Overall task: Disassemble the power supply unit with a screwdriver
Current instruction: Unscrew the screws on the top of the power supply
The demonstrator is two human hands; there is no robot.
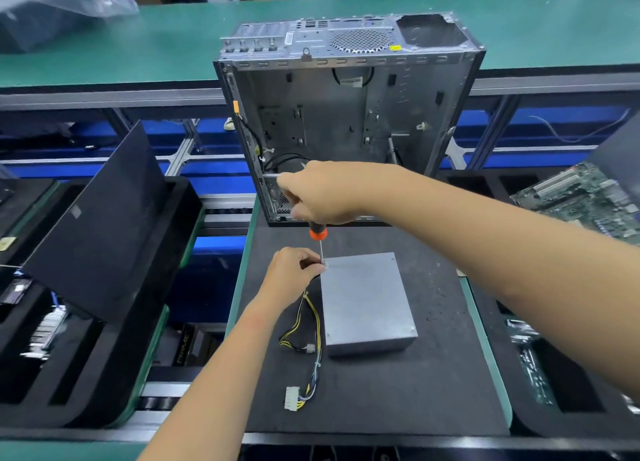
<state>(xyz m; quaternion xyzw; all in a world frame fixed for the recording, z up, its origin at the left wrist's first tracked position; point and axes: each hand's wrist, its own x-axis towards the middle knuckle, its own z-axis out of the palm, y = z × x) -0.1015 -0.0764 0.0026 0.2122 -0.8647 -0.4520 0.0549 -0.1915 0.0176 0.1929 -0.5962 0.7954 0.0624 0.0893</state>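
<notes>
A grey metal power supply unit (367, 301) lies flat on the black mat (433, 384), its yellow and black cable bundle (308, 336) trailing to the left and ending in a white connector. My right hand (322, 192) grips the handle of a black and orange screwdriver (318, 235), held upright with its tip at the unit's far left corner. My left hand (294, 270) pinches at the shaft's tip by that corner screw. The screw itself is hidden by my fingers.
An open, stripped computer case (346, 114) stands at the mat's far edge. A black side panel (100, 225) leans in a foam tray on the left. A green motherboard (585, 201) lies at the right. Black foam trays with parts flank the mat.
</notes>
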